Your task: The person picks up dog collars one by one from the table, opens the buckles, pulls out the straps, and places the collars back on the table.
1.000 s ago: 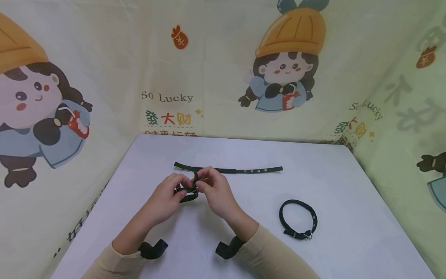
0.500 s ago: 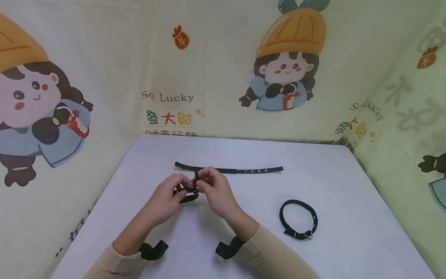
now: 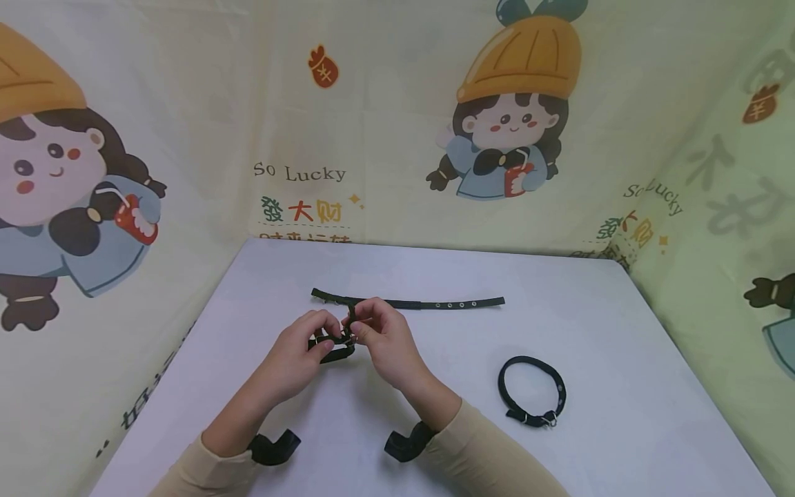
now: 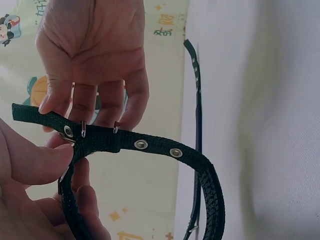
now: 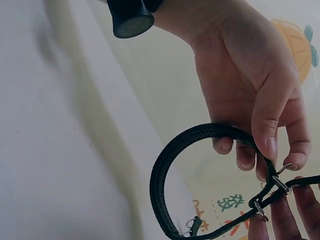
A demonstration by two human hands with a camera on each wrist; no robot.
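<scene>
A dark green strap collar (image 4: 157,147) with metal eyelets and a metal buckle (image 5: 281,185) is bent into a loop between both hands above the table. My left hand (image 3: 292,359) grips the collar beside the buckle, its thumb (image 4: 42,162) over the strap. With thumb and fingers, my right hand (image 3: 391,345) pinches the strap near its free end (image 4: 30,114), close to the buckle prong. One eyelet sits by the buckle, and others show further along the strap. Whether the prong passes through an eyelet, I cannot tell.
Behind the hands, a second collar (image 3: 459,304) lies straight across the white table (image 3: 621,345). A third collar (image 3: 528,419), buckled into a ring, lies on the right. Printed cloth (image 3: 397,138) hangs around the table's back and sides.
Both hands hold almost the same place. The strap end between the right fingers has shifted very slightly to the right; the other collars have not moved.
</scene>
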